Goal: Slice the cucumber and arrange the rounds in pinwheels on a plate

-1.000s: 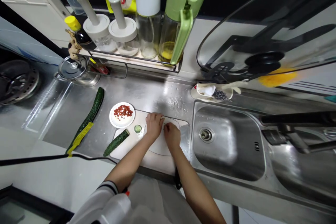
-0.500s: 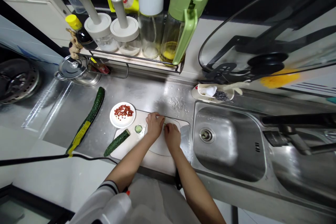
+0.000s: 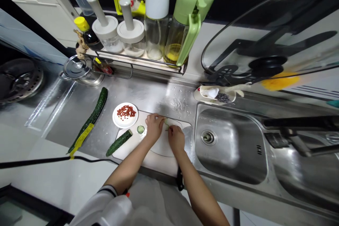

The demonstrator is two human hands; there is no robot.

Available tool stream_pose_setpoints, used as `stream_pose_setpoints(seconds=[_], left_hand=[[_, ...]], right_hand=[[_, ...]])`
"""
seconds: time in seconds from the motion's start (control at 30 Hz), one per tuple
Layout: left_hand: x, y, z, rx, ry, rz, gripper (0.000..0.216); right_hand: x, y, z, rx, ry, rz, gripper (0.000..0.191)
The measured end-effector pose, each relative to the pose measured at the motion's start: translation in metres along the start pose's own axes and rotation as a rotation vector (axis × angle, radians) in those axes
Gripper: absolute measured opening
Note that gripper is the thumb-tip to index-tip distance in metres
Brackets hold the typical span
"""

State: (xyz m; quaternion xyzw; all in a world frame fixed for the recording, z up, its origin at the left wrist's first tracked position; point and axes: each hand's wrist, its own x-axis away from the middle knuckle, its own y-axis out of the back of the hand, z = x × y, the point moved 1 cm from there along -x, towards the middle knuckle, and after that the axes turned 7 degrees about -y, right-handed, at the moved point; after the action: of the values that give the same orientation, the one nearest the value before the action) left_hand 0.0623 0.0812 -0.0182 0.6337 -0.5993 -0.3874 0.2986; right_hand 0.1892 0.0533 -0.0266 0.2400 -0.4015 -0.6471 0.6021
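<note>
Right now both hands sit close together over a white plate [image 3: 162, 149] that rests on a pale cutting board [image 3: 123, 151]. Between them runs a thin green strip [image 3: 166, 123], lying near the plate's far rim. The left hand [image 3: 154, 126] has its fingers curled narrow and seems to pinch one end, and the right hand [image 3: 176, 137] pinches the other end between thumb and fingertips. The grip itself is small in the head view, so the exact finger placement is hard to read.

On the board to the left lie a round cucumber slice [image 3: 140, 129] and a cut cucumber piece [image 3: 119, 142]. A small dish of red berries [image 3: 125, 115] stands just beyond them, and a whole cucumber [image 3: 91, 118] lies further left on the steel counter.

As for risks, the strip looks flimsy, so it could tear if the two hands draw apart unevenly. The counter behind the board is beaded with water, so the board may skid under a push. A dark handle [image 3: 179, 183] juts past the counter's near edge by the right forearm (what it belongs to I cannot tell), and a careless elbow might knock it off.
</note>
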Motion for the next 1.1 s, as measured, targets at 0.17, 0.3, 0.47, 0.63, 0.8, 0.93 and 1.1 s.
stream_pose_setpoints(seconds=[0.17,0.3,0.47,0.63,0.8,0.93,1.1], left_hand=[[0.02,0.031,0.015,-0.035,0.039,-0.03,0.022],[0.045,0.056,0.031,-0.146,0.14,-0.025,0.025],[0.068,0.073,0.049,-0.331,0.288,0.001,0.03],[0.075,0.071,0.054,-0.372,0.321,0.051,0.026],[0.073,0.065,0.053,-0.36,0.335,0.049,0.026],[0.072,0.063,0.053,-0.343,0.321,0.022,0.025],[0.072,0.063,0.054,-0.323,0.308,-0.025,0.021]], right_hand=[[0.014,0.006,-0.009,-0.012,0.065,0.003,0.023],[0.033,0.007,-0.016,-0.005,0.084,0.033,0.023],[0.054,0.002,-0.02,0.013,0.112,0.096,0.025],[0.065,-0.005,-0.021,0.018,0.139,0.128,0.024],[0.071,-0.007,-0.021,0.035,0.145,0.136,0.024],[0.074,-0.006,-0.021,0.031,0.146,0.137,0.024],[0.078,-0.006,-0.021,0.035,0.131,0.135,0.024]])
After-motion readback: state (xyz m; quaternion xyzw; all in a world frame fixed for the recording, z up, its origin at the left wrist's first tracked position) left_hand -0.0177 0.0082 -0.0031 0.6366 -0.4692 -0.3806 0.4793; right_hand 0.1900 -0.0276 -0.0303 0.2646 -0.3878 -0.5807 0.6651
